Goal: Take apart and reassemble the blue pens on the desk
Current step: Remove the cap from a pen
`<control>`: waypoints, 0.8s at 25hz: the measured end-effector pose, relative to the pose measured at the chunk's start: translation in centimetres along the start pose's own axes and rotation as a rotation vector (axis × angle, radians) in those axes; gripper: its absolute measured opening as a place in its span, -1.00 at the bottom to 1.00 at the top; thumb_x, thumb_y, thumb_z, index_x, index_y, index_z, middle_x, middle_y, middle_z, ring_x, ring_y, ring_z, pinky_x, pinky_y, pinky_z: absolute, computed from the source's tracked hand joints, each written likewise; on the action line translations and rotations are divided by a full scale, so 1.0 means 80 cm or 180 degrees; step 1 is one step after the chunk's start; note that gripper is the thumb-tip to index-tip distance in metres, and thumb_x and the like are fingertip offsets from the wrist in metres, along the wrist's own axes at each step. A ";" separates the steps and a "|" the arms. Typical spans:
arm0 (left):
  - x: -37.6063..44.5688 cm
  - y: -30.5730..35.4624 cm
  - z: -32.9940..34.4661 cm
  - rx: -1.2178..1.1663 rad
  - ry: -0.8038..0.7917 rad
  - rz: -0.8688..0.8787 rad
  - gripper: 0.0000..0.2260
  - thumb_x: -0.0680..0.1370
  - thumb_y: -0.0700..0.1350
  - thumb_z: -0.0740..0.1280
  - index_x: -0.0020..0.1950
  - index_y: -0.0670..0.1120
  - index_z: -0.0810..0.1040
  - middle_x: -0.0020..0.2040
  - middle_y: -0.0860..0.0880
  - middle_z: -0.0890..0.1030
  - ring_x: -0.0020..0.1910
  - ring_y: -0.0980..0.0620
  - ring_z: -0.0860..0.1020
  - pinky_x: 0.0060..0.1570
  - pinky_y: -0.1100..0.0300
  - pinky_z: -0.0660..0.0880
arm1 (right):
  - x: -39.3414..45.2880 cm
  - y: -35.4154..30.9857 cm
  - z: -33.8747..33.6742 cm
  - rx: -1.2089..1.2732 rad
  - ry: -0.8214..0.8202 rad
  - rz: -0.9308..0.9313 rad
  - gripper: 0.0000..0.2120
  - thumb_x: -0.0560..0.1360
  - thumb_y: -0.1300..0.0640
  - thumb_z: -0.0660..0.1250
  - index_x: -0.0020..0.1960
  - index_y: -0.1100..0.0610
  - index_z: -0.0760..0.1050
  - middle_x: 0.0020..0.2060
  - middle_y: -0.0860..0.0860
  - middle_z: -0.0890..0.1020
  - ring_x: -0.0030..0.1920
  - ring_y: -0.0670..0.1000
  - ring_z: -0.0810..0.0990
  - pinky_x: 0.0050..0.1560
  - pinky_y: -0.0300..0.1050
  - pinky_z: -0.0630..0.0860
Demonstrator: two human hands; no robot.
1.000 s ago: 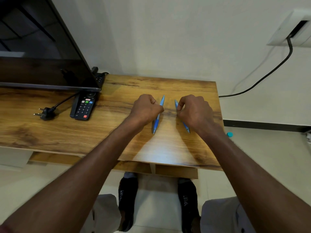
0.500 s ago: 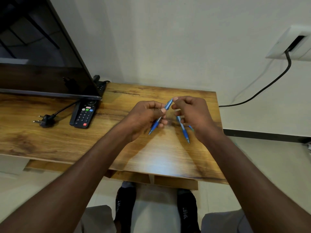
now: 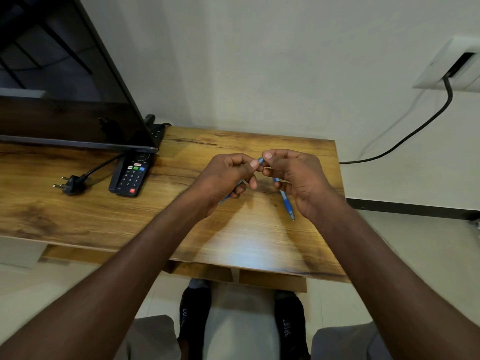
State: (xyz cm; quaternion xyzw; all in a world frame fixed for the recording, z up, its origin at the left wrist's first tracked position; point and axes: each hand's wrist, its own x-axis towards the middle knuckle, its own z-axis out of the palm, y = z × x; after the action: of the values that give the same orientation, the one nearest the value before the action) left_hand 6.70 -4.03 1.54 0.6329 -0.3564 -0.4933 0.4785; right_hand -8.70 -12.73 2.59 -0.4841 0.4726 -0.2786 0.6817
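Room evenly lit, moderately bright, soft indoor light. Pale glare patch on the table near its near edge, between the forearms. Soft, diffuse shadows under both hands and beside the remote. Dark TV screen at far left shows dim reflections. Wide-angle distortion: table edges and wall lines bow toward the frame edges. Fingertips slightly motion-blurred; centre otherwise sharp.

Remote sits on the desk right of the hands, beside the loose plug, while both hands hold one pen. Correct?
Not quite. The head view shows the remote left of the hands, by the plug on the desk. The left hand and right hand do hold one pen.
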 end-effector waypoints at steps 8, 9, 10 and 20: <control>-0.006 0.002 0.001 0.0102 0.0085 0.0125 -0.80 0.70 -0.12 0.33 0.13 -0.20 0.70 -0.35 -0.09 0.49 -0.47 0.07 0.29 -0.42 0.20 0.22 | -0.001 0.001 0.005 -0.0079 -0.0004 -0.0019 -0.92 0.59 0.21 0.46 0.06 0.16 0.71 -0.25 0.00 0.76 -0.18 -0.07 0.65 -0.29 -0.17 0.52; -0.007 0.002 0.000 0.0091 0.0066 0.0106 -0.79 0.70 -0.11 0.33 0.13 -0.21 0.70 -0.36 -0.08 0.48 -0.46 0.07 0.28 -0.41 0.19 0.21 | -0.001 0.002 0.006 -0.0061 -0.0015 -0.0001 -0.92 0.59 0.21 0.46 0.06 0.15 0.71 -0.26 0.00 0.75 -0.19 -0.07 0.65 -0.29 -0.17 0.53; -0.007 0.003 -0.002 0.0086 0.0037 0.0074 -0.79 0.70 -0.11 0.33 0.13 -0.21 0.70 -0.36 -0.07 0.47 -0.46 0.07 0.27 -0.41 0.19 0.20 | -0.001 0.002 0.006 -0.0055 -0.0031 0.0011 -0.92 0.59 0.21 0.46 0.06 0.15 0.71 -0.25 0.01 0.75 -0.19 -0.07 0.65 -0.28 -0.17 0.54; -0.007 0.002 -0.001 0.0277 0.0221 0.0104 -0.81 0.72 -0.12 0.30 0.15 -0.10 0.71 -0.43 -0.01 0.46 -0.52 0.15 0.27 -0.48 0.26 0.21 | 0.002 0.004 0.011 0.0094 -0.0070 0.0002 -0.85 0.54 0.25 0.52 0.09 0.28 0.71 -0.20 0.11 0.77 -0.22 -0.02 0.67 -0.26 -0.16 0.59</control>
State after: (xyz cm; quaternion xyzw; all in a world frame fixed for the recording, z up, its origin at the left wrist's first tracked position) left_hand 6.64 -3.51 1.84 0.6640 -0.3710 -0.4472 0.4707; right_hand -7.87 -12.42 2.32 -0.4768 0.4611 -0.2801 0.6940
